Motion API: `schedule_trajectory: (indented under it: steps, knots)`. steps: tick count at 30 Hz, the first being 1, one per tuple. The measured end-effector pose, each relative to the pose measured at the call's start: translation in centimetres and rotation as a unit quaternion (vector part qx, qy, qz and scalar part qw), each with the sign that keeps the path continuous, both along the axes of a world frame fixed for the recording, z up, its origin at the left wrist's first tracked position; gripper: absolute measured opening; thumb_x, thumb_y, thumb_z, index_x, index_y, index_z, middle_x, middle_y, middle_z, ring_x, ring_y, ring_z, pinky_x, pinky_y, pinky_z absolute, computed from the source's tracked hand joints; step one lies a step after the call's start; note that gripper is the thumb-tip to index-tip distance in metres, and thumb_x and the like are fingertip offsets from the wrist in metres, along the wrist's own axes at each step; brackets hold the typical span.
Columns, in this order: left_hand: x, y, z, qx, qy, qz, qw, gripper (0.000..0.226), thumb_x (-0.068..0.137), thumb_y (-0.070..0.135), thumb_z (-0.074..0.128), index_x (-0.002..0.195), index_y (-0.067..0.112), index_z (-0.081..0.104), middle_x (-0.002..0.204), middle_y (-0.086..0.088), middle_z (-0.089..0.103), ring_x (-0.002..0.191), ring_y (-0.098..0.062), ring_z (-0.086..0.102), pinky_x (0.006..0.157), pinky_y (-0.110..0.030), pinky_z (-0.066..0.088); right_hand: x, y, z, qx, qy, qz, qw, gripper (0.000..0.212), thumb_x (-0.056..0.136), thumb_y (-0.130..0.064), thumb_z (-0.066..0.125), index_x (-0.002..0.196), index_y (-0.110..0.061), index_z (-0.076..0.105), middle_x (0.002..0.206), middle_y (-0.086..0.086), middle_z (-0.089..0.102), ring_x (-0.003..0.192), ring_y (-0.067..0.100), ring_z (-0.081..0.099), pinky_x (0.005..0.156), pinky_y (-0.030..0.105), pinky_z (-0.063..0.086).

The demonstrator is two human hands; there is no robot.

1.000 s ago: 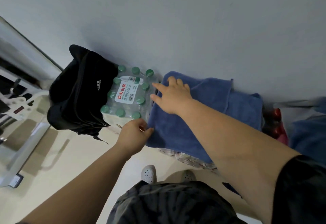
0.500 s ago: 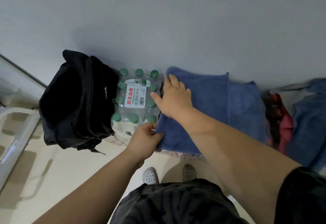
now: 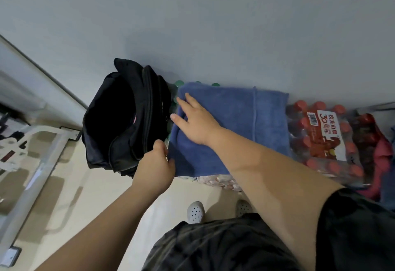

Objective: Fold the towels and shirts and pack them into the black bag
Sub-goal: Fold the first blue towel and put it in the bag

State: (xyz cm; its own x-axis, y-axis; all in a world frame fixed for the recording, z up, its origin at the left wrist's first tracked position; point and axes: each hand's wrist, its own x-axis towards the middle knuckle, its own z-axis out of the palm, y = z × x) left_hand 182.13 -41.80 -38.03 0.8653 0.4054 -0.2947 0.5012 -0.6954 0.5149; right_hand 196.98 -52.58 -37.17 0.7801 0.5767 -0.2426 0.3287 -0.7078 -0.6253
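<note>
Slippage is the main risk here. The towel (image 3: 235,121) lies folded on a pack of green-capped bottles (image 3: 179,83), over the pack's left edge, just beside the open bag (image 3: 119,121) that stands on the floor by the wall. The left hand (image 3: 155,164) grips the towel's near left corner with its fingers curled on the cloth. The right hand (image 3: 196,121) rests flat on the towel's left part with fingers spread and holds nothing.

If the towel is pulled by that one corner only, the layers will probably slide apart and the fold will open before it reaches the bag. The bag looks soft, so its mouth may sag when the towel is pushed in, and the towel could then catch on the opening and bunch up. A hard push could also shift the bag along the floor.

Several things are hard to tell. The inside of the bag is all black, so nobody can see whether anything is packed. The green-capped bottles are almost fully covered. A flowered item (image 3: 218,180) shows under the towel's near edge, but what it is cannot be told. Past the red-capped bottles (image 3: 320,142), a red cloth (image 3: 382,155) is cut off by the frame, so the shirts cannot be counted.
</note>
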Motion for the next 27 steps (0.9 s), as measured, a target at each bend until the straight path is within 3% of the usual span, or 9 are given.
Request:
schedule_trajectory:
  steps: [4, 10, 15, 18, 21, 27]
  knots:
    - [0.7, -1.0, 0.0, 0.043, 0.003, -0.045, 0.998, 0.021, 0.091, 0.025, 0.056, 0.089, 0.021, 0.036, 0.073, -0.003, 0.057, 0.065, -0.030, 0.056, 0.055, -0.037, 0.044, 0.7, -4.6, 0.2, -0.003, -0.049, -0.051, 0.997, 0.064, 0.102, -0.053, 0.042, 0.157, -0.023, 0.030, 0.168, 0.000, 0.013, 0.154, 0.021, 0.012, 0.124, 0.040, 0.016]
    - [3.9, -6.3, 0.8, 0.010, -0.028, -0.137, 0.990, 0.030, 0.088, 0.040, 0.062, 0.077, 0.025, 0.038, 0.072, 0.004, 0.055, 0.074, -0.026, 0.053, 0.063, -0.036, 0.045, 2.4, -14.3, -0.8, -0.150, -0.061, -0.157, 0.974, 0.070, 0.098, -0.061, 0.043, 0.157, -0.025, 0.030, 0.166, 0.008, 0.019, 0.152, 0.032, 0.017, 0.121, 0.048, 0.020]
    - [6.4, -11.6, 0.9, 0.020, -0.043, -0.193, 0.980, 0.034, 0.087, 0.048, 0.064, 0.071, 0.023, 0.048, 0.070, 0.004, 0.060, 0.072, -0.022, 0.058, 0.062, -0.035, 0.048, 3.1, -18.9, -1.4, -0.164, -0.064, -0.104, 0.979, 0.067, 0.098, -0.060, 0.045, 0.156, -0.029, 0.031, 0.165, 0.008, 0.023, 0.150, 0.031, 0.020, 0.121, 0.047, 0.023]
    - [7.5, -14.3, 0.9, 0.052, -0.012, -0.191, 0.980, 0.040, 0.086, 0.054, 0.062, 0.066, 0.023, 0.047, 0.066, 0.005, 0.056, 0.068, -0.020, 0.056, 0.056, -0.031, 0.041, 3.8, -19.3, -1.2, -0.143, -0.082, -0.085, 0.983, 0.064, 0.098, -0.059, 0.045, 0.154, -0.030, 0.035, 0.161, 0.005, 0.030, 0.146, 0.031, 0.025, 0.119, 0.046, 0.024]
    - [8.2, -16.1, 0.9, 0.108, 0.031, -0.180, 0.977, 0.043, 0.085, 0.059, 0.061, 0.066, 0.022, 0.050, 0.065, 0.005, 0.055, 0.064, -0.018, 0.055, 0.056, -0.030, 0.043, 5.2, -19.1, -0.8, -0.135, -0.079, -0.071, 0.985, 0.063, 0.098, -0.060, 0.044, 0.152, -0.030, 0.037, 0.156, 0.001, 0.037, 0.142, 0.031, 0.029, 0.116, 0.046, 0.027]
    - [8.0, -18.6, 1.0, 0.191, 0.066, -0.151, 0.968, 0.037, 0.082, 0.050, 0.059, 0.063, 0.021, 0.045, 0.060, 0.005, 0.046, 0.050, -0.015, 0.043, 0.049, -0.028, 0.033, 7.8, -18.8, -0.6, -0.143, -0.072, -0.015, 0.987, 0.065, 0.096, -0.063, 0.044, 0.152, -0.030, 0.037, 0.156, 0.001, 0.034, 0.141, 0.032, 0.027, 0.115, 0.049, 0.025]
